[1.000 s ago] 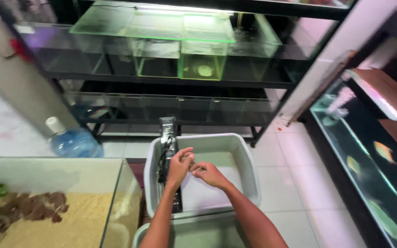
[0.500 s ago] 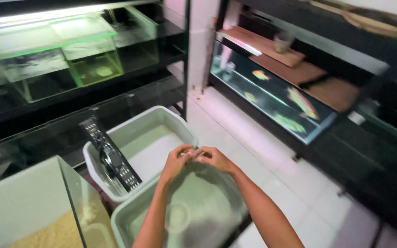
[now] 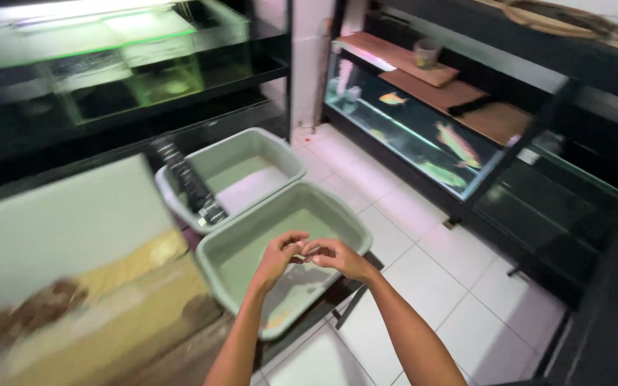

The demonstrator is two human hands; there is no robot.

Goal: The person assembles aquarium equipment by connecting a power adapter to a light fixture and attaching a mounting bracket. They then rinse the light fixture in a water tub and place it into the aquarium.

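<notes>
Presently, both hands meet above the nearer grey-green plastic tub (image 3: 345,214), which sits on the floor's edge beside a second, similar tub (image 3: 280,150). The left hand (image 3: 279,259) is curled narrow, fingers bent inward toward the right hand (image 3: 339,256), whose fingers are likewise pinched close; fingertips of the two touch. Whether anything small is held between them cannot be told. The nearer tub holds shallow water; the farther tub shows a pale bottom and has a dark ribbed filter piece (image 3: 189,182) lying across its left rim. A glass tank with sandy substrate (image 3: 94,286) stands just left of the tubs, blurred. Across the white tiled floor (image 3: 423,279), a long aquarium (image 3: 423,143) holds several orange and greenish fish. Green-lit tanks (image 3: 144,78) occupy dark shelving behind.
</notes>
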